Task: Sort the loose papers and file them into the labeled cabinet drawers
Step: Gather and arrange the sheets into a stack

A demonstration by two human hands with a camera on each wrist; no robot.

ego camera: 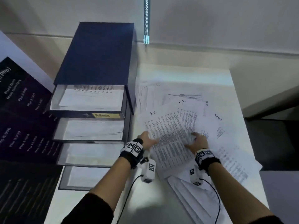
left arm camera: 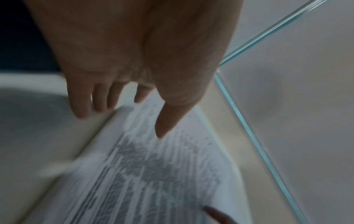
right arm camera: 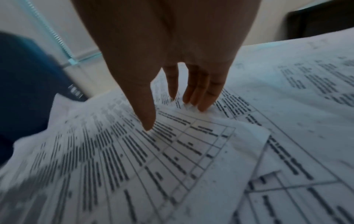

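The dark blue cabinet (ego camera: 97, 52) stands at the left of the white table (ego camera: 182, 71). Its four drawers (ego camera: 88, 130) are pulled out, each holding white sheets; the top drawer front carries a yellow label (ego camera: 106, 115). The loose papers (ego camera: 182, 113) lie fanned on the table just right of the cabinet. The left hand (ego camera: 148, 139), fingers straight, touches the left edge of the top printed sheet (ego camera: 168, 139). The right hand (ego camera: 198, 141), fingers extended, presses fingertips onto that sheet's right side.
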